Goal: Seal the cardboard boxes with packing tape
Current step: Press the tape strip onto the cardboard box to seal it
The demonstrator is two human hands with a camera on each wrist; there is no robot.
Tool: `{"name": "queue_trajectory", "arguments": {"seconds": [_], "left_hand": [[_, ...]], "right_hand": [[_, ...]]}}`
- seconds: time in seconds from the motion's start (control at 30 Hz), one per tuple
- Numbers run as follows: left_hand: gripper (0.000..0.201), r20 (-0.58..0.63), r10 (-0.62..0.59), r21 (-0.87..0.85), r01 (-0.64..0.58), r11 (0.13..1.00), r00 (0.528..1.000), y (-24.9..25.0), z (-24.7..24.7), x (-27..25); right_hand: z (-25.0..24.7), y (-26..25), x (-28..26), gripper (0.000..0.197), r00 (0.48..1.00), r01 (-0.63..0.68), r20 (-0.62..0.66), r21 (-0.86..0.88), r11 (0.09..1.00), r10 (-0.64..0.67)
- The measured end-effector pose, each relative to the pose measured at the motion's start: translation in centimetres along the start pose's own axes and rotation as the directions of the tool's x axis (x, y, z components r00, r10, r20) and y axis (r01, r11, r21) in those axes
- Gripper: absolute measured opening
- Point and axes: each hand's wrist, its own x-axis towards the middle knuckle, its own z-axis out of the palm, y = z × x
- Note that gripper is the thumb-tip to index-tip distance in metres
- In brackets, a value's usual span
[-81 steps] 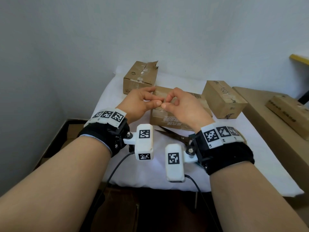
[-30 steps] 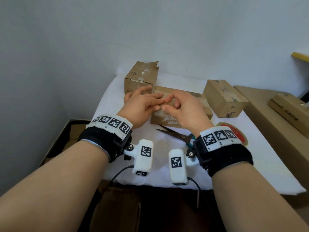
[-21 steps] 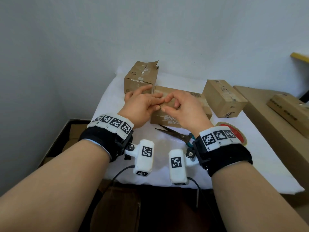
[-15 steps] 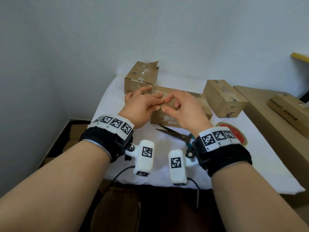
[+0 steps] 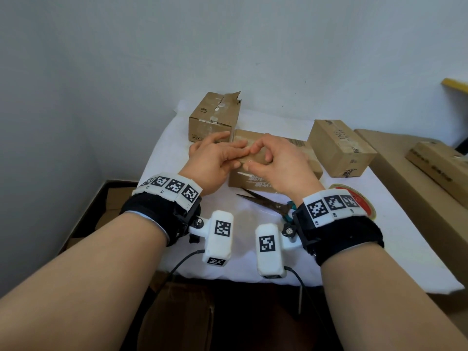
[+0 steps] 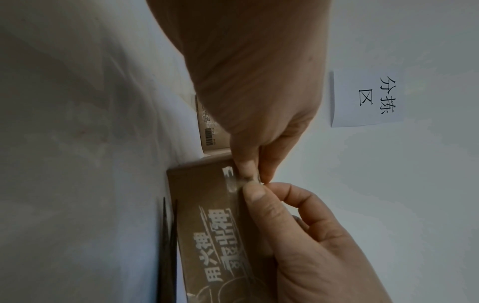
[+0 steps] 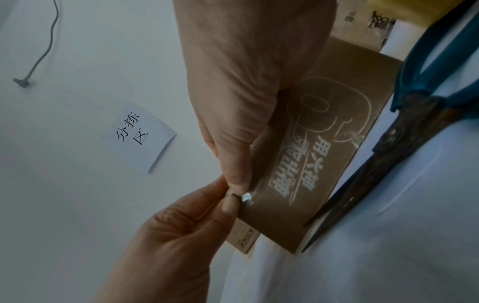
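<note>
White-draped tabletop (image 5: pixel 228 257) carrying three closed cardboard boxes, contents hidden: printed box (image 5: pixel 255 182) nearest, torn-flap box (image 5: pixel 214 116) behind, third box (image 5: pixel 340 148) to the right. Probably light, stiff, best steadied by the edges. Scissors (image 5: pixel 263 201) and tape roll (image 5: pixel 362 201) near the front. Above the printed box, left hand (image 5: pixel 210 163) and right hand (image 5: pixel 281 165) grip pinched together on a clear tape piece (image 7: pixel 245 197): thin, limp, sticky, best held at the ends.
</note>
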Motion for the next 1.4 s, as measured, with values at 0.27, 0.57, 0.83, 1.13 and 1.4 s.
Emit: {"name": "queue_trajectory", "arguments": {"seconds": [0.27,0.57,0.83,1.13,1.4], "left_hand": [[0.046,0.001,-0.007,-0.044,0.007,0.999,1.000,-0.3,0.1,0.0],[0.048,-0.001,-0.018,-0.040,0.018,0.999,1.000,-0.1,0.2,-0.1],[0.061,0.027,-0.054,-0.077,0.056,0.995,0.998,0.0,0.1,-0.4],[0.053,-0.080,-0.132,-0.151,0.119,0.981,0.988,0.7,0.7,-0.2],[0.047,-0.119,-0.088,-0.119,0.074,0.990,0.989,0.9,1.0,-0.2]], "right_hand": [[0.8,-0.3,-0.1,0.036,0.999,-0.007,-0.035,-0.125,0.992,0.003],[0.8,-0.7,-0.5,0.033,1.000,0.005,-0.029,-0.187,0.982,-0.010],[0.4,-0.6,-0.7,0.041,1.000,0.006,0.021,-0.186,0.982,-0.002],[-0.6,-0.5,-0.1,0.048,0.992,-0.044,0.116,-0.037,0.998,0.048],[-0.4,-0.7,0.1,0.042,0.994,-0.059,0.093,-0.012,0.998,0.060]]}}
